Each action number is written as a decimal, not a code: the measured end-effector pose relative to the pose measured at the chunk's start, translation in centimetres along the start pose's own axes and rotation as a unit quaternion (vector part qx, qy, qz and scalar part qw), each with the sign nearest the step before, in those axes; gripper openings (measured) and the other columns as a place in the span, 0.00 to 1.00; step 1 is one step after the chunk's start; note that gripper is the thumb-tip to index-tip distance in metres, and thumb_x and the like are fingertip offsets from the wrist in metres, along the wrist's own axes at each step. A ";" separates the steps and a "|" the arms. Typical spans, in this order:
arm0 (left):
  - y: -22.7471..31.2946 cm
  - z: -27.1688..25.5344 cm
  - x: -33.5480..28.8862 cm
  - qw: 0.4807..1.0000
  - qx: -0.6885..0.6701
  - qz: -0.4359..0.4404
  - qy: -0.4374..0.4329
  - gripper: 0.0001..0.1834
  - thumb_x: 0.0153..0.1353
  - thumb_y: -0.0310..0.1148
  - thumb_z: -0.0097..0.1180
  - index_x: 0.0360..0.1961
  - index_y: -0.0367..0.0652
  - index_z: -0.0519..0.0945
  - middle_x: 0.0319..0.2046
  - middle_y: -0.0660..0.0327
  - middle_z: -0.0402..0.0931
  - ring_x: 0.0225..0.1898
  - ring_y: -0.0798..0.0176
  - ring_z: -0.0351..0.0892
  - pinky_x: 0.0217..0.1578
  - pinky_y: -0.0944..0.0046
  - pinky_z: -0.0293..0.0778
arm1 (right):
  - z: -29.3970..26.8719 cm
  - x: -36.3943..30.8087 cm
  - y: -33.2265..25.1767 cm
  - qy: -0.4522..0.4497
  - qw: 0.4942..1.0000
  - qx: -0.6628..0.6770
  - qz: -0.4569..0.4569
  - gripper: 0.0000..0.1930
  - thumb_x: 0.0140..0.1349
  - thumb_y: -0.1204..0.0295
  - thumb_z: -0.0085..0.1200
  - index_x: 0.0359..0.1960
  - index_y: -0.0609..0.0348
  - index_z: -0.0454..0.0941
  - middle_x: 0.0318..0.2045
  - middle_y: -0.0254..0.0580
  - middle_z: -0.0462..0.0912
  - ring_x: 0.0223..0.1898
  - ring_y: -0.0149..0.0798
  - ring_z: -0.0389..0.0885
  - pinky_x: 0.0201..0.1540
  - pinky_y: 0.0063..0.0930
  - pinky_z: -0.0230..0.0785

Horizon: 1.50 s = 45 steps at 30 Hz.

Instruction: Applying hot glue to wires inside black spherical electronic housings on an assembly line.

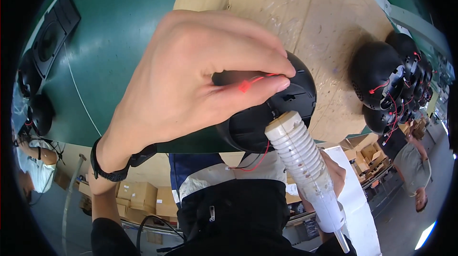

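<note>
My left hand (191, 74) comes in from the lower left with thumb and forefinger pinched on a thin red and black wire (272, 75). The wire's small red connector (244, 86) sticks out below the pinch. Beneath my fingers is a round black plastic housing (304, 82), partly covered by the hand. My right hand (337, 174) is behind a white, ribbed, brown-stained tool (300, 153) that looks like a hot glue gun, and appears closed on it. That hand's fingers are mostly hidden. The tool's upper end lies over the housing's near edge.
Several black round housings (377, 72) with red wires stand at the right. A brown cardboard sheet (329, 12) covers part of the green table (119, 12). At far left is a black speaker panel (50, 41). Another wire (257, 164) hangs over the near edge. Two people are nearby.
</note>
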<state>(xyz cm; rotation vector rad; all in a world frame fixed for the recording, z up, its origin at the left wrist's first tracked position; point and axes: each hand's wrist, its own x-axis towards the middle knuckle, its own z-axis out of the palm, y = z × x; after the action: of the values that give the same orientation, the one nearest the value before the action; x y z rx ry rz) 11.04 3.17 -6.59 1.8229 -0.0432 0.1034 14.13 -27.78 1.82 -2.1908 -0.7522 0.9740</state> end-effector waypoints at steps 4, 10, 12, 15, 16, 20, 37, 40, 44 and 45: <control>-0.2 0.3 -0.1 1.000 -0.012 0.007 0.019 0.11 0.52 0.19 0.72 0.38 0.37 0.90 0.40 0.55 0.88 0.37 0.60 0.86 0.34 0.66 0.80 | 0.1 0.1 0.2 0.001 0.999 -0.029 -0.017 0.11 0.51 0.79 0.72 0.34 0.65 0.82 0.39 0.50 0.87 0.41 0.46 0.87 0.45 0.35 0.79; -0.2 0.4 -0.1 1.000 -0.008 0.008 0.022 0.10 0.53 0.19 0.71 0.39 0.38 0.90 0.40 0.55 0.88 0.35 0.62 0.87 0.33 0.68 0.81 | 0.2 0.2 0.0 0.002 0.999 -0.049 -0.019 0.11 0.50 0.79 0.72 0.34 0.66 0.82 0.38 0.50 0.87 0.39 0.45 0.87 0.43 0.34 0.79; -0.1 0.3 -0.1 1.000 -0.004 0.010 0.020 0.10 0.54 0.20 0.71 0.39 0.38 0.90 0.40 0.55 0.88 0.34 0.63 0.87 0.33 0.68 0.81 | 0.3 0.2 -0.2 0.003 0.998 -0.052 -0.019 0.11 0.50 0.78 0.72 0.34 0.66 0.82 0.38 0.50 0.87 0.38 0.45 0.87 0.42 0.34 0.79; -0.1 0.2 -0.1 1.000 0.004 0.016 0.017 0.10 0.54 0.20 0.70 0.39 0.38 0.90 0.39 0.55 0.88 0.34 0.63 0.87 0.33 0.68 0.81 | 0.4 0.2 -0.3 0.003 0.997 -0.068 -0.031 0.11 0.50 0.78 0.72 0.34 0.66 0.82 0.38 0.50 0.87 0.37 0.45 0.87 0.42 0.33 0.79; -0.1 0.2 -0.1 1.000 0.005 0.016 0.016 0.10 0.54 0.20 0.71 0.39 0.38 0.90 0.39 0.55 0.88 0.34 0.63 0.87 0.33 0.68 0.81 | 0.4 0.2 -0.2 0.007 0.997 -0.072 -0.040 0.12 0.50 0.78 0.72 0.34 0.66 0.82 0.38 0.50 0.87 0.37 0.45 0.87 0.41 0.33 0.79; -0.1 0.2 -0.2 1.000 0.001 0.015 0.016 0.10 0.53 0.19 0.70 0.38 0.37 0.90 0.39 0.54 0.88 0.35 0.62 0.87 0.33 0.68 0.81 | 0.4 0.3 0.1 0.006 0.996 -0.064 -0.056 0.12 0.50 0.78 0.72 0.35 0.66 0.82 0.38 0.50 0.87 0.37 0.45 0.88 0.42 0.33 0.79; 2.6 1.1 -4.2 0.983 0.093 0.135 0.084 0.15 0.36 0.21 0.73 0.31 0.32 0.87 0.29 0.52 0.83 0.29 0.53 0.81 0.26 0.62 0.78 | -0.2 0.7 -0.3 -0.026 0.996 -0.075 -0.047 0.10 0.51 0.78 0.71 0.34 0.64 0.83 0.37 0.47 0.88 0.39 0.43 0.89 0.47 0.33 0.80; 3.3 1.1 -5.2 0.985 0.112 0.119 0.050 0.14 0.36 0.23 0.71 0.30 0.34 0.88 0.30 0.53 0.85 0.30 0.53 0.83 0.25 0.63 0.79 | 0.1 0.7 -0.3 -0.014 0.995 -0.081 -0.048 0.10 0.51 0.78 0.71 0.34 0.64 0.83 0.36 0.47 0.88 0.39 0.43 0.89 0.46 0.33 0.81; 3.2 0.8 -5.2 0.984 0.113 0.130 0.043 0.12 0.37 0.22 0.70 0.29 0.34 0.88 0.31 0.53 0.85 0.31 0.54 0.83 0.25 0.64 0.79 | 0.1 0.6 -0.6 -0.003 0.995 -0.089 -0.043 0.10 0.51 0.77 0.71 0.34 0.64 0.83 0.35 0.48 0.88 0.38 0.44 0.89 0.46 0.33 0.81; 3.2 0.8 -4.9 0.984 0.110 0.133 0.050 0.13 0.37 0.22 0.71 0.29 0.34 0.87 0.31 0.53 0.85 0.31 0.53 0.83 0.25 0.64 0.79 | 0.1 0.5 -0.7 -0.001 0.995 -0.091 -0.041 0.10 0.51 0.77 0.71 0.34 0.64 0.82 0.35 0.48 0.87 0.38 0.44 0.89 0.45 0.33 0.81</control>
<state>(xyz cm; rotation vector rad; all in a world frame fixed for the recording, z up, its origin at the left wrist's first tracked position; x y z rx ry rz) 5.91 1.48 -4.20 2.0223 -0.2115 0.4032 14.17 -26.88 2.05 -2.2941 -0.9563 0.8964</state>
